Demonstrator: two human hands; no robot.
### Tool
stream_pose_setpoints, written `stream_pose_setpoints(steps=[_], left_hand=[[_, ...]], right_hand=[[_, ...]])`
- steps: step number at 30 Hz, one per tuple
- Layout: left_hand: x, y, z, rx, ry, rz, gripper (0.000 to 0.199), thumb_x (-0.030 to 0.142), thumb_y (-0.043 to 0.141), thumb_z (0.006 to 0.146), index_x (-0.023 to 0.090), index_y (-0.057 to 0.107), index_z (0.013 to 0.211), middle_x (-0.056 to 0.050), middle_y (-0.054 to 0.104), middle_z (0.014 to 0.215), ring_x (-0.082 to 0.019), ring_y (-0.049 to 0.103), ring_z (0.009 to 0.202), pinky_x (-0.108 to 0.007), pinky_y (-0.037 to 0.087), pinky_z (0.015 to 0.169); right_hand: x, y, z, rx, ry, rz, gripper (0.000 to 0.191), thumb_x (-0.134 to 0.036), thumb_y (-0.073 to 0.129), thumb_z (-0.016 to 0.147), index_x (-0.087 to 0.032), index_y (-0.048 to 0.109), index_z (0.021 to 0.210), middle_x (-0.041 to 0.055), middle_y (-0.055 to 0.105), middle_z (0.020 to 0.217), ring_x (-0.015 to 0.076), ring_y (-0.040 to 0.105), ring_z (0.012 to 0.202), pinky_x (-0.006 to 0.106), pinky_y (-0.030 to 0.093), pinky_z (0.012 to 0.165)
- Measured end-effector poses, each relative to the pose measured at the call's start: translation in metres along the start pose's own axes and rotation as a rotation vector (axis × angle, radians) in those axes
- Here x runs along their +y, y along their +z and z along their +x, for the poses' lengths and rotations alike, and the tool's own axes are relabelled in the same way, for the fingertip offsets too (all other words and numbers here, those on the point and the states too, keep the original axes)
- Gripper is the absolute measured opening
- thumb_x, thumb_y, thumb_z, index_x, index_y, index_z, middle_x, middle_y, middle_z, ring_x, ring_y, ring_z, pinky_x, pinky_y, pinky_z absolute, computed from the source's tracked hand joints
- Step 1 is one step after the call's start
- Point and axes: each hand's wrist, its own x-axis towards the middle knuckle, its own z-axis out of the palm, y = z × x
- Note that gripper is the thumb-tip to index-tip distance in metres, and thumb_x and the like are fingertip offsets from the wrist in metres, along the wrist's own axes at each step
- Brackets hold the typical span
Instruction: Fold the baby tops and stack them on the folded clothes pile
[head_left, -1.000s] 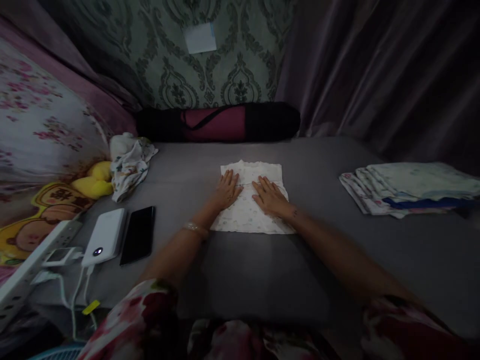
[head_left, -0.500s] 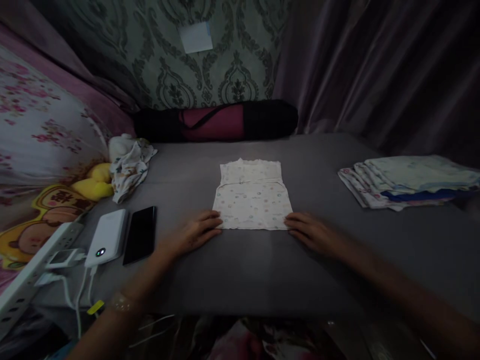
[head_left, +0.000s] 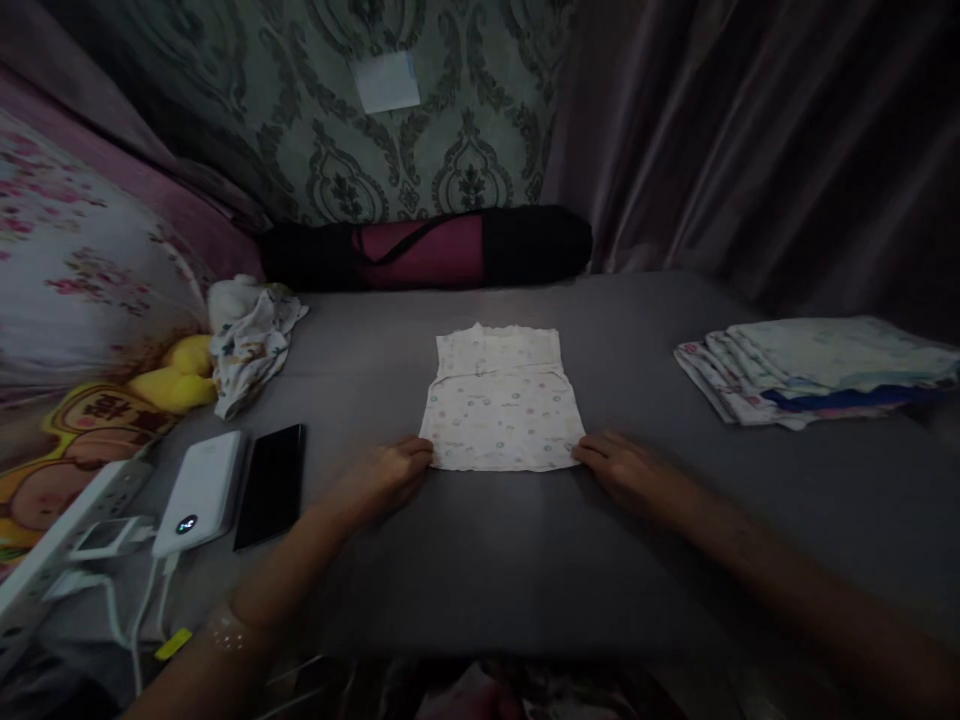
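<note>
A small white garment [head_left: 502, 415] with tiny coloured prints, folded into a flat piece, lies on the grey bed surface [head_left: 495, 560] in front of me. A fold line crosses its upper part. At its near left corner, the fingers of my left hand [head_left: 394, 472] are pinched closed on the edge. My right hand [head_left: 619, 465] grips the near right corner the same way, thumb hidden. The near edge is stretched fairly straight between both hands.
To the right sits a stack of folded clothes [head_left: 832, 360]. On the left are a phone [head_left: 271, 485], a white power bank [head_left: 201, 490], a power strip [head_left: 71, 540] with cables, and a crumpled cloth [head_left: 251, 350] by plush toys. A long black-and-red bag [head_left: 427, 250] lies along the wall.
My fingers, laid out straighter over the corners before, are now curled and pinched on them. The garment's near edge looks slightly wider. The whole view has shifted a little.
</note>
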Motion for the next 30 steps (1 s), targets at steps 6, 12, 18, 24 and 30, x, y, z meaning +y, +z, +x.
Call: stream_pose_setpoints(steps=[6,12,18,24,30], left_hand=[[0.002,0.002,0.009,0.063,-0.095,0.006,0.014,0.018,0.047,0.082,0.02,0.06,0.087,-0.006,0.064,0.085,-0.018,0.061,0.078,-0.028,0.048,0.07],[0.011,-0.006,0.022,0.111,-0.302,0.005,0.01,0.024,0.046,0.08,0.022,0.056,0.082,-0.002,0.06,0.073,-0.016,0.055,0.06,-0.026,0.038,0.055],[0.003,-0.013,0.032,0.292,-0.437,-0.211,0.017,0.031,0.044,0.084,0.023,0.057,0.093,0.002,0.059,0.064,-0.014,0.056,0.056,-0.023,0.039,0.054],[-0.012,-0.023,0.064,0.616,-0.502,-0.381,0.022,0.037,0.046,0.085,0.02,0.06,0.09,0.0,0.065,0.076,-0.012,0.058,0.063,-0.022,0.045,0.06],[-0.042,-0.019,0.108,0.78,-0.544,-0.432,0.021,0.034,0.046,0.086,0.019,0.059,0.091,-0.001,0.063,0.077,-0.015,0.058,0.07,-0.025,0.046,0.066]], right_hand=[[-0.004,-0.002,0.011,0.005,0.038,-0.034,0.026,-0.011,0.044,0.089,-0.019,0.063,0.104,0.0093,0.063,0.101,0.0218,0.058,0.091,0.035,0.047,0.084],[0.004,0.001,0.011,0.024,0.09,0.114,0.026,-0.015,0.045,0.087,-0.022,0.063,0.102,0.0072,0.064,0.099,0.0207,0.059,0.092,0.032,0.047,0.08],[0.013,-0.009,0.021,0.032,0.235,0.162,0.023,-0.017,0.045,0.083,-0.022,0.065,0.093,0.0048,0.064,0.088,0.0186,0.061,0.082,0.028,0.045,0.073],[0.035,-0.014,0.057,0.357,0.525,0.366,0.023,-0.037,0.047,0.084,-0.022,0.064,0.087,0.0033,0.066,0.078,0.0171,0.059,0.067,0.027,0.045,0.063],[0.065,0.01,0.104,0.615,0.684,0.768,0.041,-0.058,0.052,0.078,-0.018,0.06,0.082,0.0059,0.068,0.078,0.0184,0.062,0.069,0.028,0.048,0.061]])
